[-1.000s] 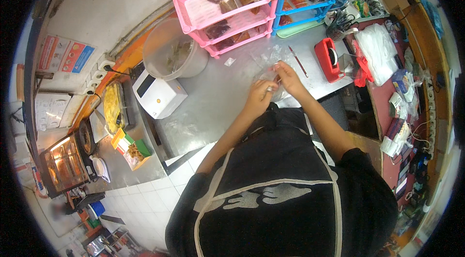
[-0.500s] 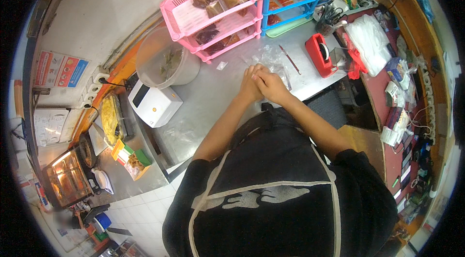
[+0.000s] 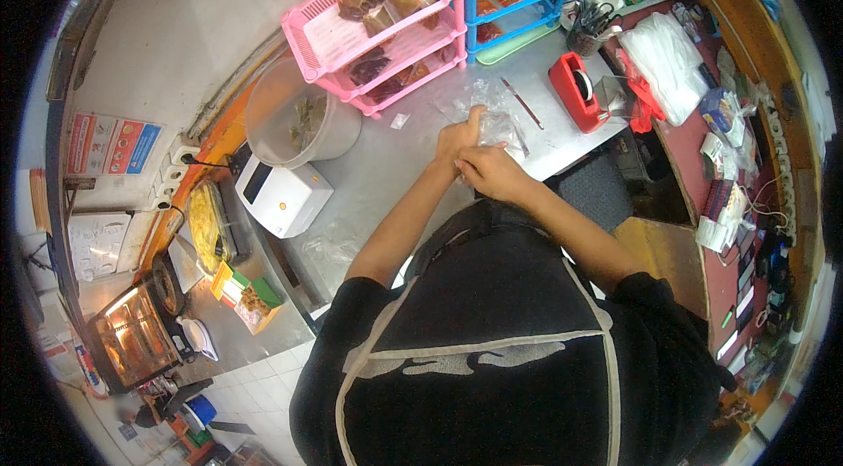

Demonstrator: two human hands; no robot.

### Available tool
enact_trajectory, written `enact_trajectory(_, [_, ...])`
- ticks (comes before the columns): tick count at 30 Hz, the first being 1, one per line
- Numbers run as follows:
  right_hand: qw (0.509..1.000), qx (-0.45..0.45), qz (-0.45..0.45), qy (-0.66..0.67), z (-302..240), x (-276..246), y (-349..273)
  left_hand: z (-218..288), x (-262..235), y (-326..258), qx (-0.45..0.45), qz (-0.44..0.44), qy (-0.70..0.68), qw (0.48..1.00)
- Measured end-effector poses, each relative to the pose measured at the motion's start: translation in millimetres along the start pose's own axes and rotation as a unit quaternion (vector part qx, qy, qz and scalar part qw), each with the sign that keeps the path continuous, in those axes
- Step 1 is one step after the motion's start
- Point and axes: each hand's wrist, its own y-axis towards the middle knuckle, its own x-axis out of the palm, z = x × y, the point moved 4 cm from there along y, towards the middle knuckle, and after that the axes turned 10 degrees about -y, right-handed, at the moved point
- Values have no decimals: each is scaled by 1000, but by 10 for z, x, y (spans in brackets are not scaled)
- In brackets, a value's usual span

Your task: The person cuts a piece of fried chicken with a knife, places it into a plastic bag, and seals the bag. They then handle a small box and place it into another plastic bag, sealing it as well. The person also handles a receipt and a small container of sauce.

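My left hand (image 3: 457, 137) is over the metal counter with at least one finger stretched away from me; the other fingers are hard to make out. My right hand (image 3: 493, 173) is closed against the left wrist, its fingertips pressed on it. Just beyond the hands and to their right lies crumpled clear plastic film (image 3: 502, 128), partly covered by them. A thin dark reddish stick like a pencil (image 3: 523, 103) rests on the counter beside it. Nothing shows in either hand apart from the wrist touched by the right one.
Pink stacked baskets (image 3: 307, 40) with filled bags stand ahead, next to a blue tiered rack (image 3: 518, 0). A red tape dispenser (image 3: 580, 93) sits on the right. Leftward are a translucent tub (image 3: 338, 128) and a white box-shaped device (image 3: 285, 202). A small white scrap (image 3: 400, 121) lies on the metal counter (image 3: 378, 176).
The hands were clasped together over the counter. Now the right hand has slid back toward me onto the left wrist, and a left finger is stretched out.
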Motion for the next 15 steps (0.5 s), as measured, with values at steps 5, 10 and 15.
enact_trajectory(5, [1000,11,-14,-25,-34,20,-48,10,36,6,61,-7,22,998])
enact_trajectory(10, [995,67,74,30,-3,-119,-346,-63,58,80,136,-40,36,989])
enact_trajectory(15, [964,129,222,-64,316,-370,-837,204,-539,84,108,57,-75,990])
